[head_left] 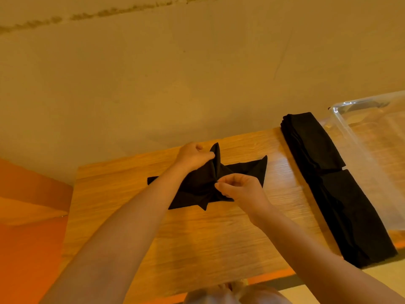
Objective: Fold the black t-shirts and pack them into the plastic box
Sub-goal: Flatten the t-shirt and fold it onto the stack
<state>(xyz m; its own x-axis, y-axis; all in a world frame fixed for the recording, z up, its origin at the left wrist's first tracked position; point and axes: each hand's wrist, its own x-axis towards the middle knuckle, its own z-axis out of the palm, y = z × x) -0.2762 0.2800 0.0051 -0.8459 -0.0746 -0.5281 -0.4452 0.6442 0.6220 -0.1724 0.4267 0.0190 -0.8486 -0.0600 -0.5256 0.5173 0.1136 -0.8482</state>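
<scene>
**Both hands on the shirt, mid-table**

I see my left hand (194, 155) pinching a raised fold of the black shirt (206, 183), thumb and fingers curled round the cloth at its far peak. My right hand (237, 187) sits just nearer me, fingers curled and pinching the cloth at the middle of the same shirt. The shirt lies rumpled on the table (197, 238) under both hands, its points spreading out to either side. Well to the right of my right hand lie two folded stacks (328, 172) end to end, touching the clear box (372, 139) beyond them.
</scene>
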